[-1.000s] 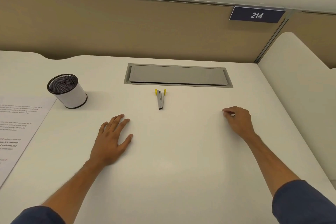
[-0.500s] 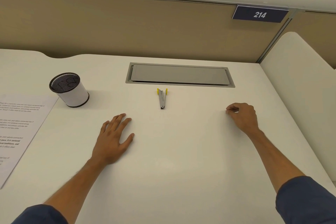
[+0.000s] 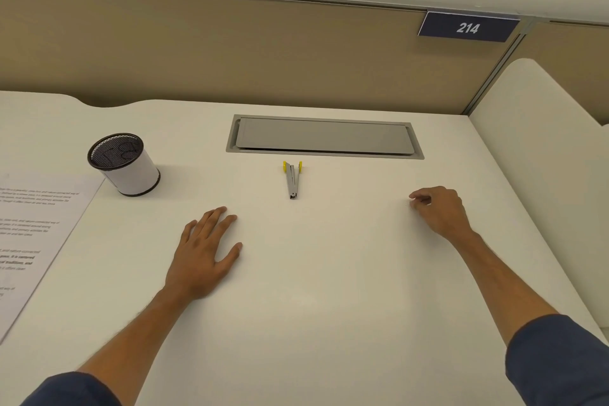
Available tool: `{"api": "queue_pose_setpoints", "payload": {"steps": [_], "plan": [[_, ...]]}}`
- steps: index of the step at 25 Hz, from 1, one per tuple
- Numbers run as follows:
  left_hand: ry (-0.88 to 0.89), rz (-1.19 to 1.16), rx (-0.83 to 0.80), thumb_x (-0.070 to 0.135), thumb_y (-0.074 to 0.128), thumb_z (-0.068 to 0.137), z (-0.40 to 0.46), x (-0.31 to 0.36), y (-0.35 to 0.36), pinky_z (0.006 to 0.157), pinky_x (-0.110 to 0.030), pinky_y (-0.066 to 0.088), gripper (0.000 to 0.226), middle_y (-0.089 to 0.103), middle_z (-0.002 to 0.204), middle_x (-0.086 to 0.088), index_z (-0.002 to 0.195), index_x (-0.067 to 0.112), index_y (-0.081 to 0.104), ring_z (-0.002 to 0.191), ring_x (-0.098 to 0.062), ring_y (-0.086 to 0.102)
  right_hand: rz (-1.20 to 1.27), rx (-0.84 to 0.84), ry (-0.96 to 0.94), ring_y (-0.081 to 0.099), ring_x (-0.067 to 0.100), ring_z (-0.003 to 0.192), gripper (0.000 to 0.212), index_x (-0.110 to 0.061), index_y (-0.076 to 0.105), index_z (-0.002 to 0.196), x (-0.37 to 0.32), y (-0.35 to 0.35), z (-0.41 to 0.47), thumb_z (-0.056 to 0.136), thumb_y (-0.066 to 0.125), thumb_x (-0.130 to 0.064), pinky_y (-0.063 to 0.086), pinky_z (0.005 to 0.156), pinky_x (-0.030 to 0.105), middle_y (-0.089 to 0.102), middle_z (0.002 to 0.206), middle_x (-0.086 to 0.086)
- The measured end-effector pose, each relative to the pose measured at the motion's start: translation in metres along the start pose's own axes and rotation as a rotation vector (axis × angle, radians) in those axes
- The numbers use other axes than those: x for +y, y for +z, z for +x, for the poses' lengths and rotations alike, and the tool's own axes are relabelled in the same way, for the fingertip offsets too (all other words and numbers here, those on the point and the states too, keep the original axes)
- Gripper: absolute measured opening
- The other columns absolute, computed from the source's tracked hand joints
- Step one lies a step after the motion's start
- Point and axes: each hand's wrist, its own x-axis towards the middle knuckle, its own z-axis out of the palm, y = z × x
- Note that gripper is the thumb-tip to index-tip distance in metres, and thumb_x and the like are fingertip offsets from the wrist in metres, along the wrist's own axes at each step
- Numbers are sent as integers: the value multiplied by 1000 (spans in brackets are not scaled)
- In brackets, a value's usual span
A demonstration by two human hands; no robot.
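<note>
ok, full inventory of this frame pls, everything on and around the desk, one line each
desk: 1, white, fills the lower view
cable hatch: 1, grey, set into the desk, back centre
staple remover: 1, grey with yellow tabs, on the desk just in front of the hatch
mesh cup: 1, black mesh with white wrap, back left on the desk
printed sheet: 1, white with black text, desk's left edge
number plate: 1, dark blue, reads 214, top right
partition: 1, tan, behind the desk
side divider: 1, white, right of the desk
left hand: 1, flat on the desk, fingers straight
right hand: 1, fingers curled, tips pinched; anything between them too small to tell
</note>
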Motion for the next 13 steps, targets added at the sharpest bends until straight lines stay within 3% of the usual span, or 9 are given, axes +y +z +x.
{"api": "queue_pose_setpoints", "payload": {"steps": [4,10,13], "plan": [[1,5,-6,58,31,91,-1,0,0,120,-37,13,63,31,158,6,145,28,41,147,-13,22,-12,1,-30,67,24,96,18,-11,75,99,3,2,1,88,61,-9,48,83,27,74,103,7],[7,8,-3,58,31,91,1,0,0,120,-38,15,62,32,157,5,145,27,41,147,-13,23,473,114,179,63,17,85,13,-7,74,91,-6,-9,-3,79,76,-8,46,69,17,71,91,7],[7,6,-5,58,31,92,0,-1,0,120,-39,15,63,31,158,6,145,28,41,147,-13,23,342,72,142,66,19,88,6,-10,75,86,-1,-4,-5,81,73,-10,46,79,23,73,90,5]]}}
